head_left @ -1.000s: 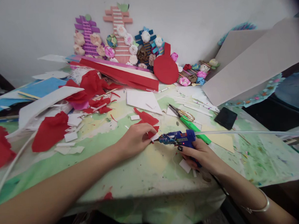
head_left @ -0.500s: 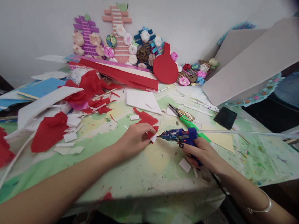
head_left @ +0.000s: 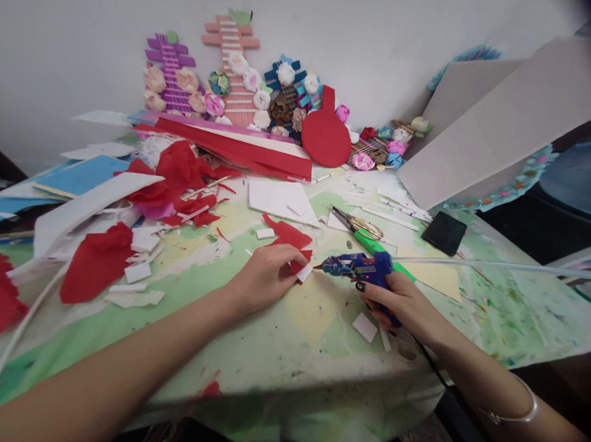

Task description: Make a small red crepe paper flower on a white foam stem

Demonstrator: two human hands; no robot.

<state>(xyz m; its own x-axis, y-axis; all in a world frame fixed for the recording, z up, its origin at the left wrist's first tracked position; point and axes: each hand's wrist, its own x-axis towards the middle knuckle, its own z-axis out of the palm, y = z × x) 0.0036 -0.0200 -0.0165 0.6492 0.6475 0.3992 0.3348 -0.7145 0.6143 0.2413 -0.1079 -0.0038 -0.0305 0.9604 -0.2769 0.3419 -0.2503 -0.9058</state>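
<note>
My right hand (head_left: 393, 302) is wrapped round the handle of a blue hot glue gun (head_left: 363, 268), whose clear glue stick (head_left: 483, 263) trails far out to the right. The nozzle points left, close to a small white piece of board (head_left: 305, 272) with red paper at its edge. My left hand (head_left: 266, 276) rests on the table, thumb and fingers closed on that small piece; part of it is hidden by the fingers. Just beyond lie a scrap of red paper (head_left: 289, 232) and a small white block (head_left: 265, 233).
Scissors (head_left: 358, 222) and a black phone (head_left: 444, 232) lie right of the glue gun. Red paper and board scraps (head_left: 95, 263) pile up at left. Flower-decorated crafts (head_left: 236, 71) and a red round cutout (head_left: 326, 138) lean on the wall. A large white board (head_left: 494, 122) stands at right.
The glue gun's nozzle has shifted slightly right, away from the small white piece. My left hand has stayed in place.
</note>
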